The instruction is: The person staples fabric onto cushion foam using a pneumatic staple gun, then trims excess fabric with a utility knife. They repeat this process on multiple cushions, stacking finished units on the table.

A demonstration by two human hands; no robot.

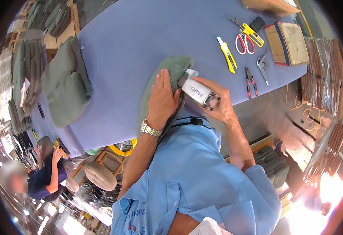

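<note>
Green, soft-looking fabric is seen on one curved cushion (174, 64), placed just above centre, toward 12 o'clock, on the smooth blue counter (120, 43). It is touched by the flat left hand (162, 98); one boxy silvery tool (197, 91) is clasped by the right hand (220, 100). Toward 2 o'clock are laid one yellow knife (227, 55), one pair of scissors (242, 35), one pair of black-red pliers (250, 76) and one box (292, 43).
</note>
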